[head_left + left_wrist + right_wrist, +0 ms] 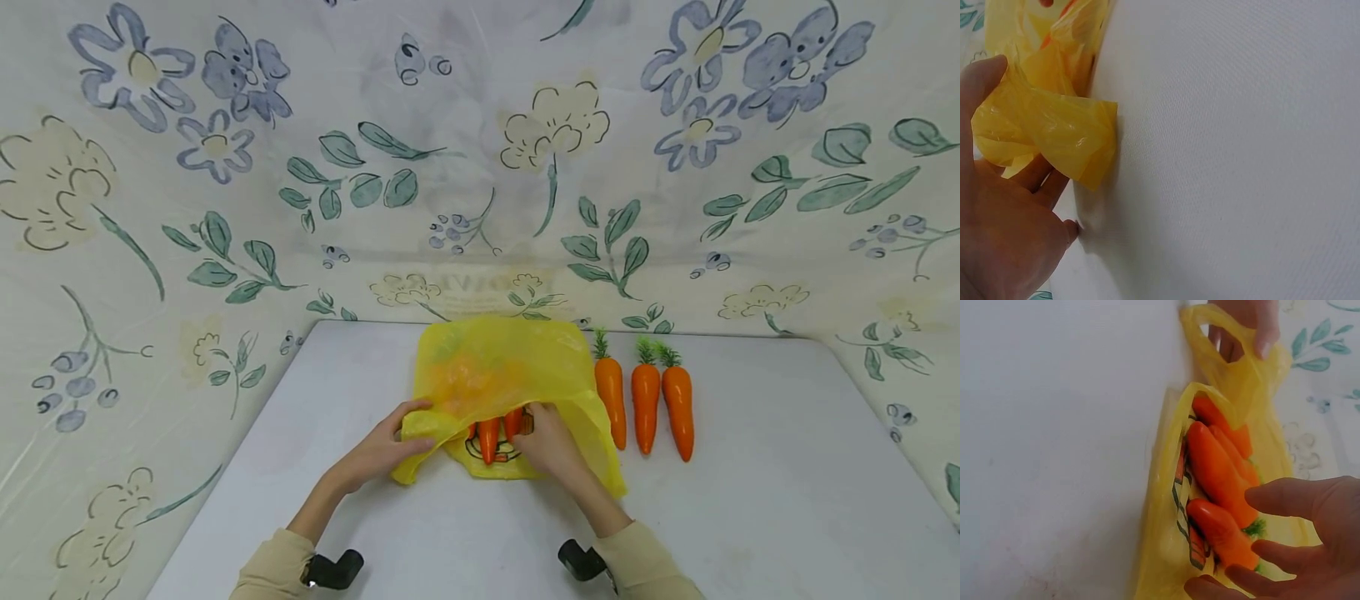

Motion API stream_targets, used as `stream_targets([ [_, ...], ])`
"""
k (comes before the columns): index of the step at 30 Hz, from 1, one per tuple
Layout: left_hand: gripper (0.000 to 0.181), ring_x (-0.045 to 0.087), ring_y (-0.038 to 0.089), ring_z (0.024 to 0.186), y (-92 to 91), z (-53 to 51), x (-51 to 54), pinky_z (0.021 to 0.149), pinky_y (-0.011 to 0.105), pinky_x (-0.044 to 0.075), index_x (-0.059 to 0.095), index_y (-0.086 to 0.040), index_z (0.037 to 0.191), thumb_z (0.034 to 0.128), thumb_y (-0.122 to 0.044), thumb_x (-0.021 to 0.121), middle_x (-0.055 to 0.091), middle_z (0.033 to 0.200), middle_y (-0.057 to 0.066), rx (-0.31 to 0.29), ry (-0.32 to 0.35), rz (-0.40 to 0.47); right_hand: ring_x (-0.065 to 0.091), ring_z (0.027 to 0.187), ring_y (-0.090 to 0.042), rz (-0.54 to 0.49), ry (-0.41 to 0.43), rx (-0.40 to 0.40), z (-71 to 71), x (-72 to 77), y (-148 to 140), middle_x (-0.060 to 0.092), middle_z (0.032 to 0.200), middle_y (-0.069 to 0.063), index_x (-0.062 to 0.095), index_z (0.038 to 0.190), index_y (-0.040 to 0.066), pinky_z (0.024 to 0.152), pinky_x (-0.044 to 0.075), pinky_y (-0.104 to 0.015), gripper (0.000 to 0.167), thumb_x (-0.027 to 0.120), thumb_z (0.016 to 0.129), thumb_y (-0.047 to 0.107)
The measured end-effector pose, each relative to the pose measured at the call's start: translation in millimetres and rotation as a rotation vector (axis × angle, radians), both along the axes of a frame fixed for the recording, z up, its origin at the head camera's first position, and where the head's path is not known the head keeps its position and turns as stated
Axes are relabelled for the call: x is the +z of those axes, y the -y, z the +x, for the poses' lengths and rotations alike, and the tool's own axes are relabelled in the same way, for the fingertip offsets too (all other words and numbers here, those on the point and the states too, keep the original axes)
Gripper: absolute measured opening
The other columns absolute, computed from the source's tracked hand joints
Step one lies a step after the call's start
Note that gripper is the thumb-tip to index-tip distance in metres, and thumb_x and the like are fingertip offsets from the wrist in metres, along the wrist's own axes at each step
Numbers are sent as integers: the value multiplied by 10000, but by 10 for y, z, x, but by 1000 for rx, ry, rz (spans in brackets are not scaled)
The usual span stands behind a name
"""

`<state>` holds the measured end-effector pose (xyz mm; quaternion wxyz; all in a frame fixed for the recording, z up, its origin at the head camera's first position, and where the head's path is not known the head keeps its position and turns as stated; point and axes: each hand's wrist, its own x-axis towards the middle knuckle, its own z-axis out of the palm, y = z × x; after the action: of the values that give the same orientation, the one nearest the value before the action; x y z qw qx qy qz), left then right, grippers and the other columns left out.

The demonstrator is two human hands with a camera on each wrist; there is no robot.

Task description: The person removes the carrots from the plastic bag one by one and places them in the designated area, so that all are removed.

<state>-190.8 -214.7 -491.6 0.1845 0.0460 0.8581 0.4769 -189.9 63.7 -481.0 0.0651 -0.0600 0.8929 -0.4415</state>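
Note:
A yellow plastic bag [517,346] lies on the table with its mouth toward me. Several orange carrots [1219,475] with green tops are inside it, tips pointing out at the opening. My left hand [375,454] holds the bag's left handle between thumb and fingers; the left wrist view shows the crumpled yellow film [1072,131] there. At the right side of the mouth, my right hand [551,442] reaches in, partly under the upper layer. In the right wrist view its fingers [1285,497] are spread beside the carrots and grip none.
Three more carrots [646,408] lie side by side on the white table [780,450], just right of the bag, the nearest one close to its edge. A flower-patterned cloth [480,167] rises behind the table. Both wrists carry small black cameras [581,560].

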Motion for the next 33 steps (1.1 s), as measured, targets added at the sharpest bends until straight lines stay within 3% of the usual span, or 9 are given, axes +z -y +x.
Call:
stream_targets([
  [4,662,308,380,1392,5,-1,-1,1113,676,237,387,-235,1476,906,-409,675,285,1585,150,-5,-3,6,495,1211,-362,-42,14,-35,-69,-15,38,456,1419,-251,501,1391,-15,998,444,-496,596,683,824,14],
  [7,657,300,383,1399,7,-4,-3,1115,681,226,385,-232,1477,910,-399,672,279,1588,151,-9,-8,7,494,1138,-324,-77,6,-61,-112,-36,61,467,1408,-220,494,1397,-2,941,461,-455,601,661,820,-25],
  [11,653,307,381,1392,0,-4,0,1114,685,223,385,-237,1477,912,-397,669,279,1588,149,-9,-10,3,482,1011,-299,-113,-18,-117,-156,-54,80,535,1324,-194,529,1349,-2,821,442,-401,553,635,809,-56],
  [16,645,332,371,1364,-6,-1,-2,1111,674,245,386,-238,1475,914,-393,667,294,1578,147,-7,-10,2,499,922,-270,-136,-61,-176,-204,-72,99,640,1182,-154,605,1235,13,783,426,-380,472,643,770,-56],
  [26,659,306,384,1394,-13,11,-3,1113,679,234,379,-232,1481,913,-396,668,270,1592,150,-7,-7,5,504,769,-255,-32,-65,-158,-251,-122,148,594,894,-135,662,1000,-32,643,433,-329,239,687,768,17],
  [33,664,280,393,1414,-5,10,0,1117,684,217,379,-228,1481,911,-400,670,251,1601,152,-7,-2,7,518,845,-278,64,-54,-171,-212,-164,220,581,901,-160,649,931,-57,725,486,-405,203,716,764,35],
])
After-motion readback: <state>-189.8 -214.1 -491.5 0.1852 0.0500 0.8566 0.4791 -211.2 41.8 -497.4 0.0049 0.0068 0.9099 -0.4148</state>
